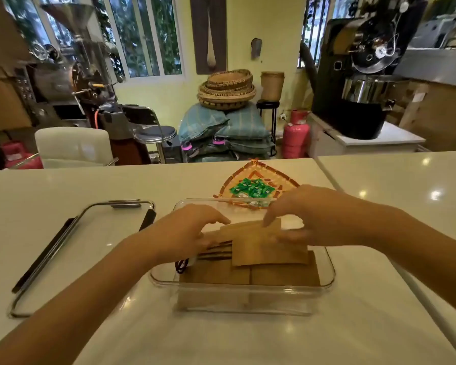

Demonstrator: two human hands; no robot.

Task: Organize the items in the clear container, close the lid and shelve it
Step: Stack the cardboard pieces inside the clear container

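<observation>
My right hand (303, 214) pinches the top edge of a brown paper sleeve (269, 246), thumb in front and fingers curled over the back, holding it tilted above the clear container (242, 293). My left hand (192, 230) reaches in beside it, fingers curled down against the stack of dark-edged sleeves (216, 250) at the container's left; whether it grips them or only steadies them, I cannot tell. More brown sleeves already lie flat along the near side of the container.

I judge I'm in the sorting step: the sleeve in my right hand needs to be lowered in line with the others so nothing stands above the rim. Only then can the lid (82, 254), lying off to my left on the counter (353, 325), go on.

Just behind the container sits a woven tray (258, 177) with green packets (250, 189). Beyond the pale, glossy counter the room holds coffee roasting machines, stacked baskets on filled sacks, and pink gas cylinders.
</observation>
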